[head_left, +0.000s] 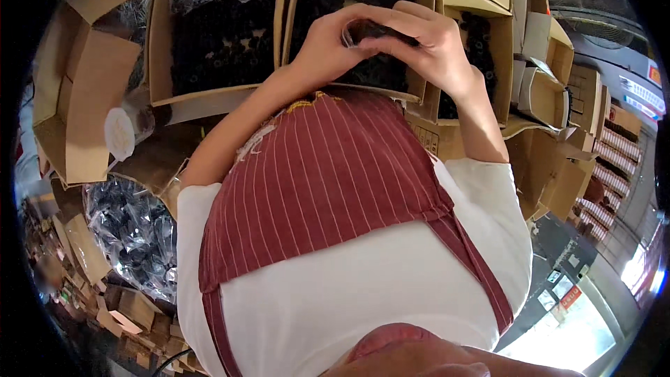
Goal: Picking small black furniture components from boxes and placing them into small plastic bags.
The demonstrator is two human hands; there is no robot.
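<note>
My two hands meet over an open cardboard box [417, 91] of small black parts. My left hand [322, 43] curls its fingers around one side of a small clear plastic bag [370, 29], which looks dark inside. Closed on the other side of it is my right hand [438, 40], thumb and fingers bent toward the left hand. Whether the dark colour is contents or the black parts behind cannot be made out. Fingers hide much of the bag.
Left of it, another cardboard box [160, 63] holds black parts and clear bags. A narrower box [502, 49] of black parts stands right. A clear sack [132, 237] of bagged dark pieces lies lower left. Open cartons [98, 112] crowd the left; stacked trays [614, 167] stand far right.
</note>
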